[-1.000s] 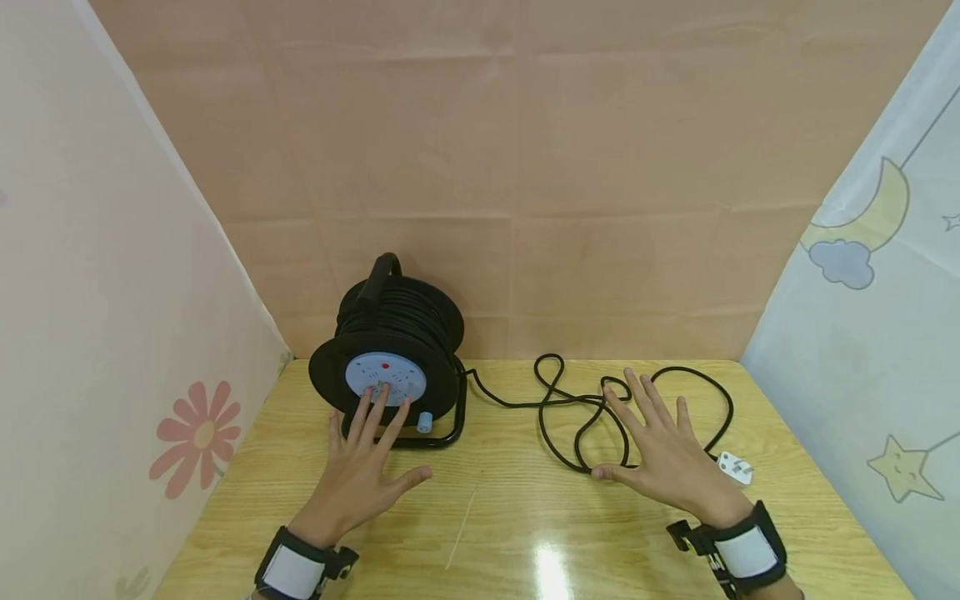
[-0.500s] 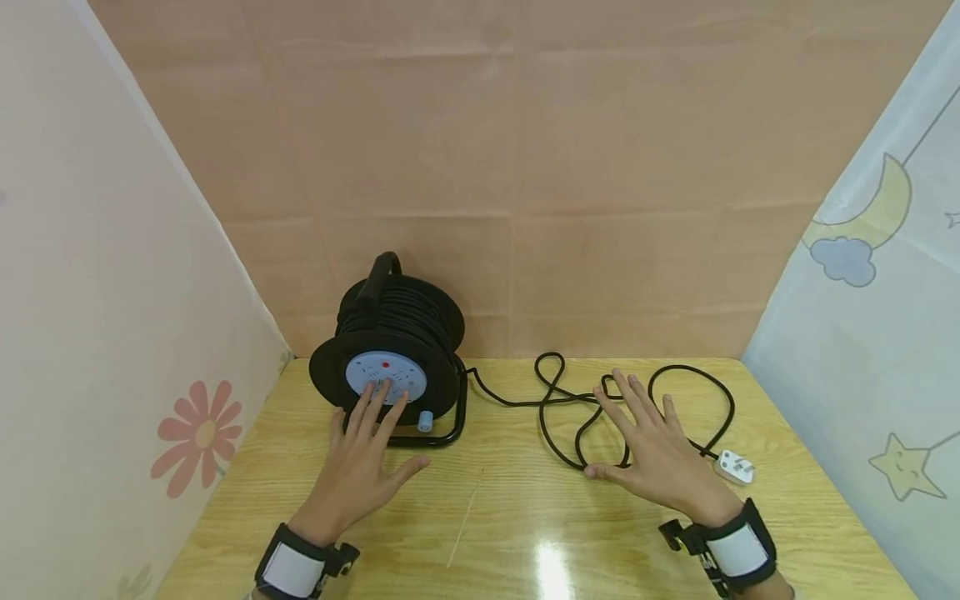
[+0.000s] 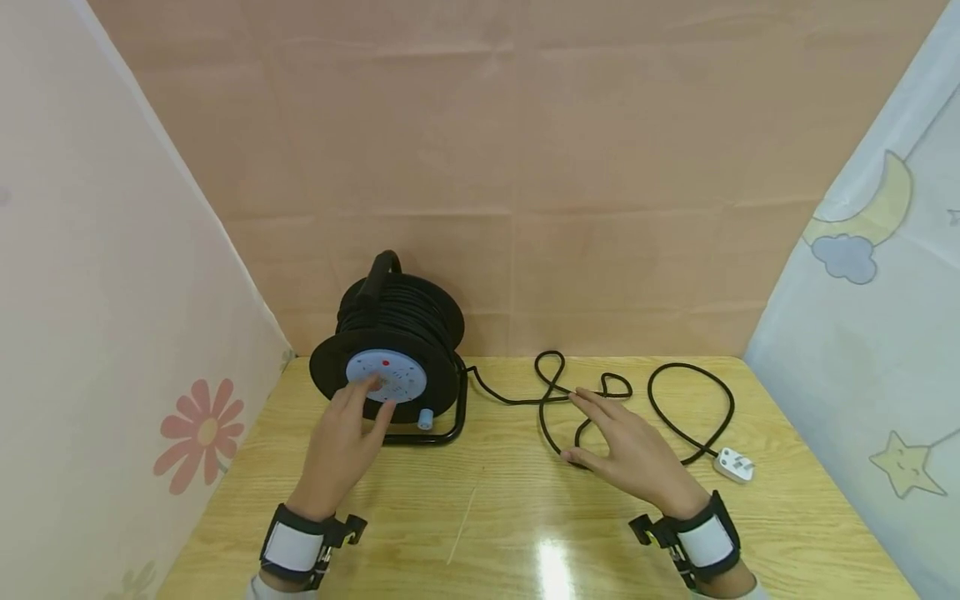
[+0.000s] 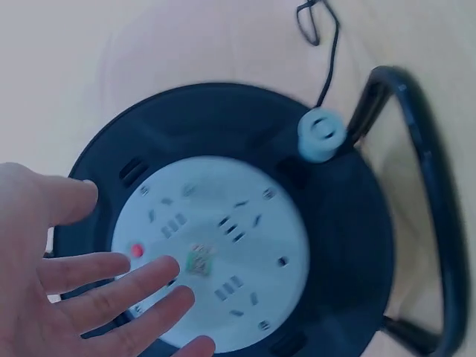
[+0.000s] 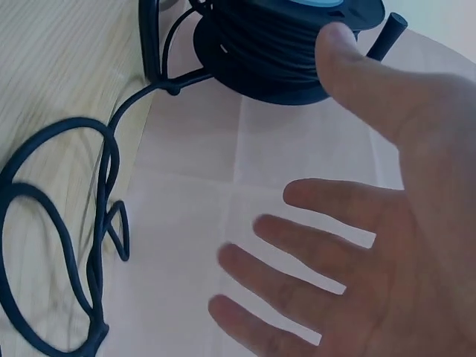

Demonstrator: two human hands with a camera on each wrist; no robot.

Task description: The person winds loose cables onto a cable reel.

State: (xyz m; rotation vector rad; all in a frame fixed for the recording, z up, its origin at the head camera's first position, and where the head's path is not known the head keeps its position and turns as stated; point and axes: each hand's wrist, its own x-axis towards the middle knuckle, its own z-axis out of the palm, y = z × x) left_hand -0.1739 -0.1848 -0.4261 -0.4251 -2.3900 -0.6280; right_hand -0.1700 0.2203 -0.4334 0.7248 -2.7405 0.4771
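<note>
A black cable reel [image 3: 397, 333] stands at the back left of the table, its pale blue socket panel [image 4: 216, 253] facing front with a red button on it. My left hand [image 3: 341, 446] hovers in front of that panel, fingers extended and thumb apart, holding nothing. From the reel a black cable [image 3: 517, 403] runs right in loose loops and ends in a white plug [image 3: 734, 465]. Over the loops is my right hand [image 3: 626, 446], its fingers spread in the right wrist view and nothing in its grasp. A light blue knob [image 3: 425, 419] sticks out at the reel's lower right.
The wooden table [image 3: 495, 517] is bounded behind by a tan sheet [image 3: 517, 183]. On the left hangs a pale sheet with a pink flower [image 3: 201, 433], on the right one with a moon and a star [image 3: 907, 467]. The reel's tubular frame [image 3: 450, 437] reaches forward on the table.
My right hand has moved left, away from the plug and over the cable loops. My left hand has turned and bent slightly at the reel's panel. The reel and cable look unmoved.
</note>
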